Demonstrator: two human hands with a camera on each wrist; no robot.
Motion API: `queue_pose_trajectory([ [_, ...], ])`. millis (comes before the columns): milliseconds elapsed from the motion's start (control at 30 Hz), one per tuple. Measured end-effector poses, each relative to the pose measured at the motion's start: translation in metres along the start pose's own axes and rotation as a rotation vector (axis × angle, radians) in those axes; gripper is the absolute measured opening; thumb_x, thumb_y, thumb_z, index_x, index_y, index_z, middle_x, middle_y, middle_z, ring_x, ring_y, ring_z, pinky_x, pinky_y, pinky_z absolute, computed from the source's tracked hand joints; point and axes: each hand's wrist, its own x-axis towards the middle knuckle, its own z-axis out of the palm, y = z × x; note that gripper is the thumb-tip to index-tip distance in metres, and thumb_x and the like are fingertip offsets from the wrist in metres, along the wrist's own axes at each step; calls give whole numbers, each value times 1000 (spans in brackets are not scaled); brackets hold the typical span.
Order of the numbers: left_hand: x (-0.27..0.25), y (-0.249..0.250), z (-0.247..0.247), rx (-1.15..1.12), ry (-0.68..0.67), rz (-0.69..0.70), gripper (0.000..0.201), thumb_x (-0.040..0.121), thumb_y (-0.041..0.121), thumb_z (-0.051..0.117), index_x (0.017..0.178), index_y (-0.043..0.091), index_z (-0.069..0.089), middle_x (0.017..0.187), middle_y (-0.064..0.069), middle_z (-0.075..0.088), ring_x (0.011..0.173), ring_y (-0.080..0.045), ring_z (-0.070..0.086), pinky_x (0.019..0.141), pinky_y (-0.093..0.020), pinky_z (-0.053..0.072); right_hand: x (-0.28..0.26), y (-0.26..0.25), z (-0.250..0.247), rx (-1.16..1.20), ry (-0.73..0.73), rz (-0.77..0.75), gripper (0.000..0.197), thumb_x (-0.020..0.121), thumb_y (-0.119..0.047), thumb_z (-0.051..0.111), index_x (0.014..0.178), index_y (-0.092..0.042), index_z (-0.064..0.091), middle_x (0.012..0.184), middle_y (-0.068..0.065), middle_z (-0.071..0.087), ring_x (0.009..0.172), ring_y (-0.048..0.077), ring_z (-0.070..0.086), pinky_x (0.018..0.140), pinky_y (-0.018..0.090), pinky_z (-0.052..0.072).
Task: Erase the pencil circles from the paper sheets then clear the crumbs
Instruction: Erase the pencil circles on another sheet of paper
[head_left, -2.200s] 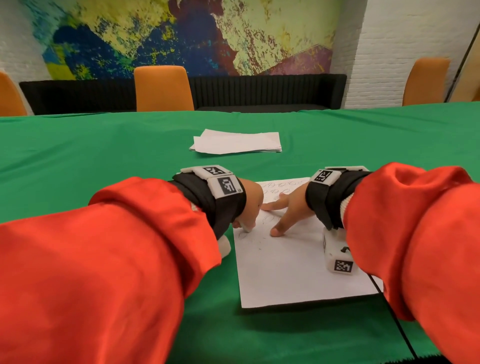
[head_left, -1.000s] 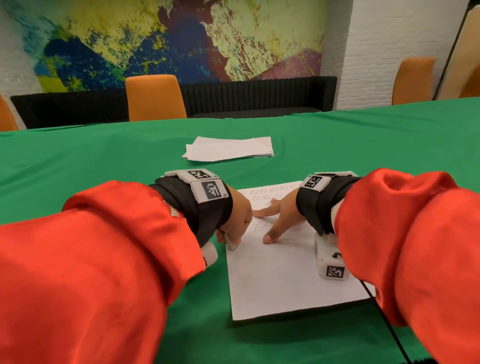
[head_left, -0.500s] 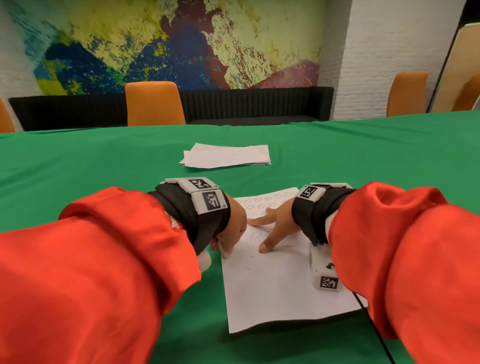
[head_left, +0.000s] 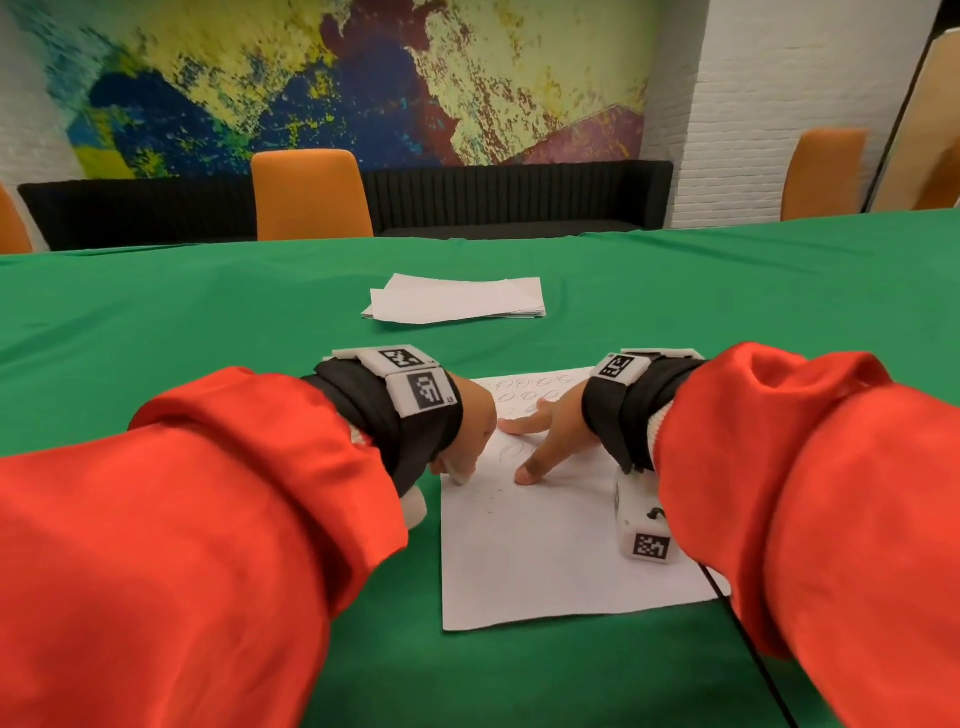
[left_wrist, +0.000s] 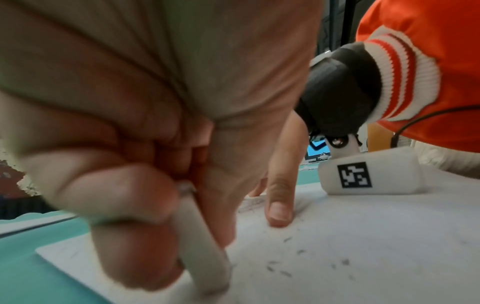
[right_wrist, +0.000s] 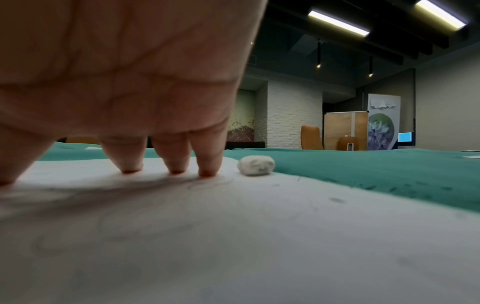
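Observation:
A white paper sheet lies on the green tablecloth, with rows of pencil circles at its far end. My left hand grips a white eraser and presses its end onto the sheet by the left edge. Dark eraser crumbs lie scattered beside it. My right hand is spread flat, its fingertips pressing the paper down next to a faint circle.
A stack of paper sheets lies farther back on the table. A small white lump sits at the sheet's far right edge, with crumbs on the cloth nearby. Orange chairs stand behind the table. A black cable trails from my right wrist.
My left hand has slid the eraser a little toward the sheet's left edge. My right hand has kept its place on the paper. My head has tilted slightly.

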Motion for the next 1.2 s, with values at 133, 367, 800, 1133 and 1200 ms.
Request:
queue_pose_trajectory([
  [133, -5, -6, 5, -41, -59, 28, 7, 85, 17, 66, 83, 18, 59, 65, 6, 59, 50, -3, 52, 48, -13, 40, 0, 0, -1, -9, 1, -9, 79, 86, -59, 48, 147, -42, 1, 158, 4, 5, 144, 24, 12, 113, 36, 12],
  [367, -5, -11, 1, -40, 105, 9, 6, 89, 17, 59, 93, 15, 64, 65, 5, 55, 51, -4, 46, 47, -15, 36, 3, 1, 0, -45, 2, 3, 79, 86, -62, 46, 147, -43, 0, 158, 5, 6, 144, 26, 12, 113, 38, 12],
  [800, 0, -12, 4, -154, 104, 27, 9, 87, 17, 62, 79, 19, 59, 45, 8, 55, 30, 4, 45, 35, -6, 35, 7, 13, 1, -61, 86, 48, 80, 83, -67, 45, 147, -43, 2, 158, -1, -9, 145, 25, 9, 115, 40, 7],
  [1133, 4, 4, -2, -60, 29, 15, 16, 90, 17, 60, 100, 9, 68, 62, 5, 56, 52, -6, 47, 33, -6, 33, 6, 19, 4, -57, -8, 48, 84, 85, -65, 44, 146, -42, -7, 157, 0, -11, 145, 25, 7, 115, 39, 7],
  [1200, 4, 1, 0, -112, -14, 8, 3, 88, 17, 64, 87, 14, 63, 64, 6, 57, 53, -6, 52, 47, -10, 42, 7, 20, 4, -53, -8, 49, 84, 84, -66, 45, 146, -43, -7, 157, -1, -12, 145, 25, 6, 115, 40, 6],
])
